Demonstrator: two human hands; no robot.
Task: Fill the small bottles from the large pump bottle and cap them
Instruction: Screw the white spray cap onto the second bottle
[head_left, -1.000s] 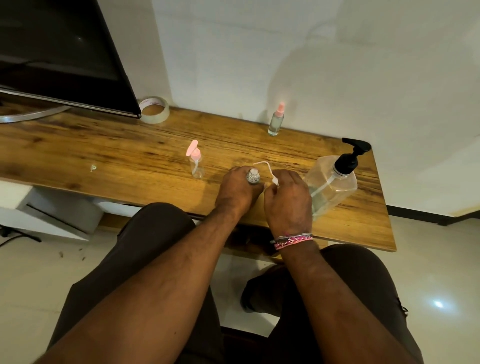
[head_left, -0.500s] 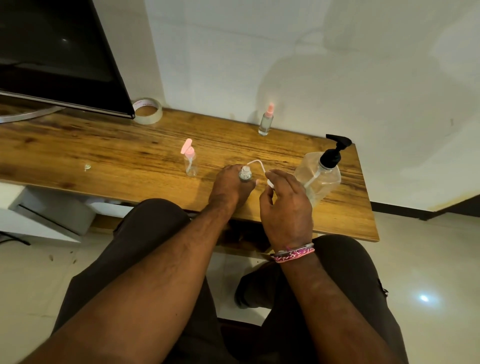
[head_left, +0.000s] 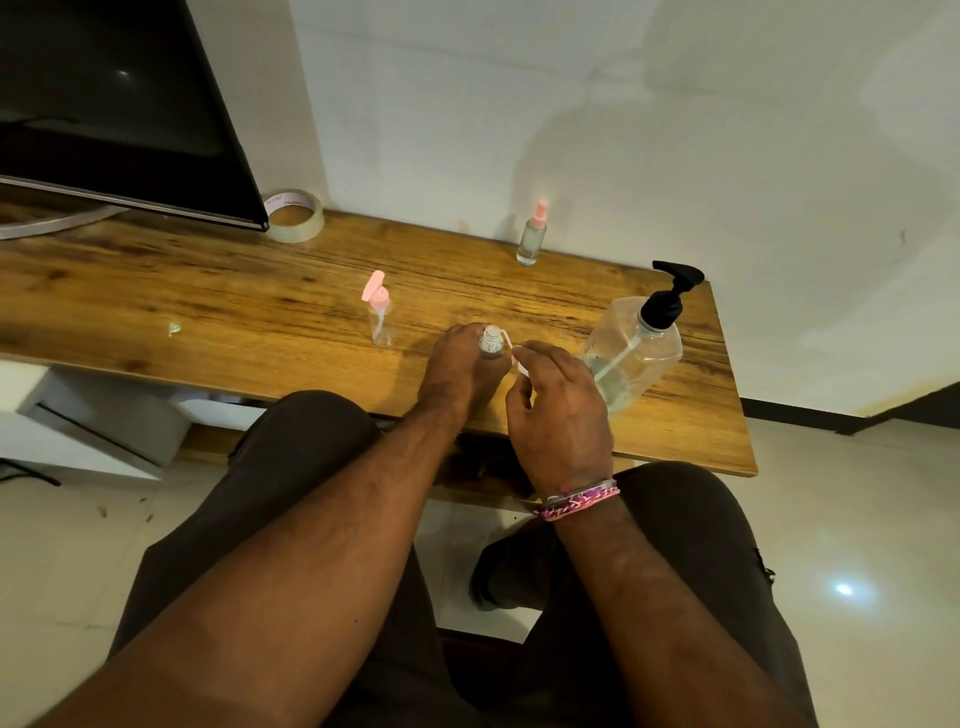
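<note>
On the wooden worktop (head_left: 208, 291), the left hand (head_left: 457, 369) is curled around a small open bottle (head_left: 491, 340), holding it upright near the front edge. Just to its right, the right hand (head_left: 558, 410) pinches a small pump cap (head_left: 521, 365) between thumb and fingers, its thin white tube (head_left: 506, 345) reaching to the bottle's open neck. The large pump bottle (head_left: 631, 353) with a black pump head stands just right of the right hand, close to the worktop's right end. A small bottle with a pink flip cap (head_left: 379, 317) stands left of the left hand. Another pink-topped small bottle (head_left: 532, 236) stands at the far edge by the wall. A roll of tape (head_left: 293, 215) lies at the far left beside a dark screen (head_left: 104, 104).
</note>
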